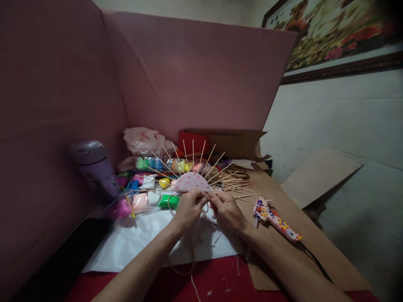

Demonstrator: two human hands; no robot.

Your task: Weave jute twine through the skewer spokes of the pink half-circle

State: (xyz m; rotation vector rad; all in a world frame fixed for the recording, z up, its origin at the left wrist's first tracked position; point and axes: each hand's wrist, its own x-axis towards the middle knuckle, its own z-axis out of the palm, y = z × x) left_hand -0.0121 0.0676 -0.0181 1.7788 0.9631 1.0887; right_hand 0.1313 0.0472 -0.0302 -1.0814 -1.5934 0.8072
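Observation:
A pale pink half-disc (191, 182) with red dots stands upright, with several thin wooden sticks (193, 151) fanning out from its curved edge. At its straight lower edge, my left hand (191, 206) and my right hand (227, 209) meet with thumbs and fingertips pinched together. Thin brown twine (192, 268) runs through the fingers, loops out on both sides and hangs toward the red cloth. The fingers partly cover the half-disc's bottom edge, and exactly where the twine touches it is hidden.
Behind the half-disc lie clear packs of coloured clay (147, 200). A purple bottle (96, 170) stands at left. Loose sticks (236, 184) and a flower-patterned glue gun (277, 219) with a cord rest on cardboard (283, 260) at right. White sheeting (126, 247) covers part of the red cloth (176, 289).

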